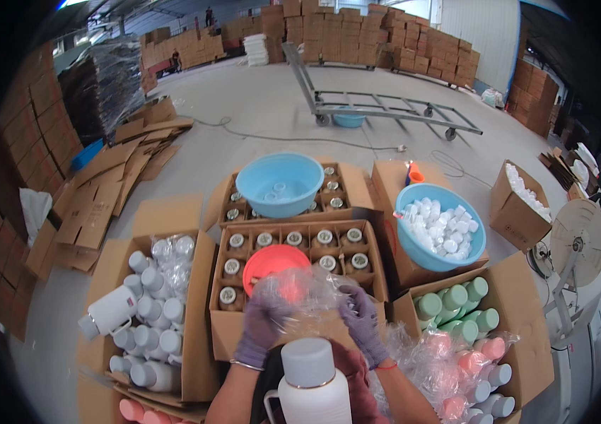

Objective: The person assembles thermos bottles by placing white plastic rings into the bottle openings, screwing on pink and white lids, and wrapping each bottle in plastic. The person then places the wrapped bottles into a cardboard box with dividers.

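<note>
My left hand (pixel 261 326), in a purple-grey glove, grips one side of a crumpled clear plastic bag (pixel 314 291). The other side of the bag is in the fingers of my right hand (pixel 361 321), gloved alike. Between my forearms, close to my body, a white thermos jug (pixel 313 396) with a grey cap stands upright; neither hand touches it. Beyond the bag, a red basin (pixel 272 265) rests on a divided carton (pixel 300 233) of metal-topped bottles, and the bag partly covers its near side.
Left, an open carton (pixel 198 332) holds white jugs with grey caps. Right, another carton (pixel 527 332) has green, pink and grey-capped bottles. Farther are a blue basin (pixel 279 205), a basin (pixel 413 258) of white caps, a fan (pixel 578 237) and a flat trolley (pixel 385 109).
</note>
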